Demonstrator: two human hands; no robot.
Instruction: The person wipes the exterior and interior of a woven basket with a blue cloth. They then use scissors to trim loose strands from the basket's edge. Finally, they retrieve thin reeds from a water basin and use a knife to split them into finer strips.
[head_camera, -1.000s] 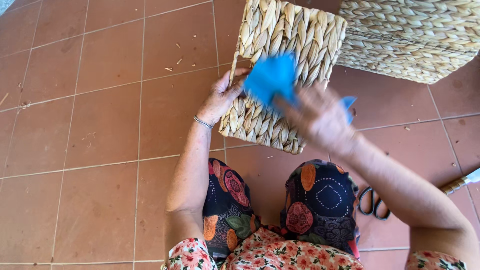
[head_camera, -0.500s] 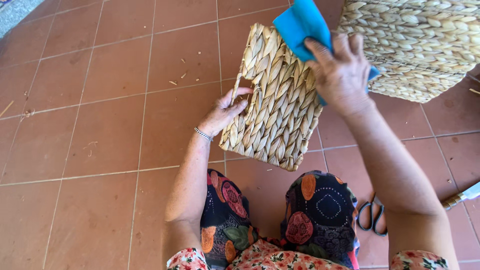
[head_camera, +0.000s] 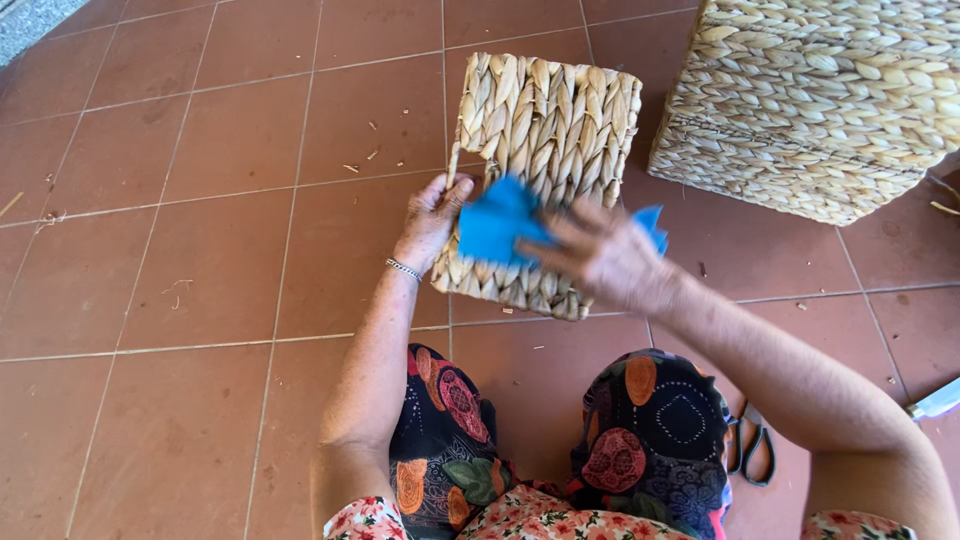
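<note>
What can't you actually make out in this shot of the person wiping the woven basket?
- Right hand: motion-blurred, so its grip on the blue cloth is unclear.
- Small woven basket: part of its face is hidden behind cloth and hand.
- Large woven basket: cut off by the top and right edges.
- Scissors: partly hidden by the right arm.
- Pale object at the right edge: cut off, unidentifiable.

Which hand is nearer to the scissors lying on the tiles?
Right. The right hand is up on the woven basket, above the scissors; the left hand, at the basket's left edge, is farther off.
</note>
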